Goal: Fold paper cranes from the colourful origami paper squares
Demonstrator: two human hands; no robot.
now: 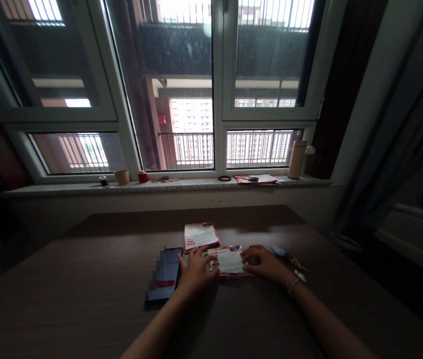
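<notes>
A stack of printed cards (228, 262), white with red labels and a colourful top edge, lies on the dark table in front of me. My left hand (197, 270) grips the left side of this stack, its fingertips and thumb on the edge and the other fingers somewhat spread. On the opposite side, my right hand (265, 265) has curled fingers and thumb on the right edge. Just beyond the left hand lies a second stack of similar cards (201, 236). A dark phone (166, 276) with its screen lit rests left of my left hand.
A crumpled wrapper (295, 260) lies right of my right hand on the brown table (95, 264). Along the windowsill (192, 184) stand a paper cup (122, 177), a red spool-like item (143, 176), a dark ring (224, 178), papers (265, 178) and a tall flask (297, 159).
</notes>
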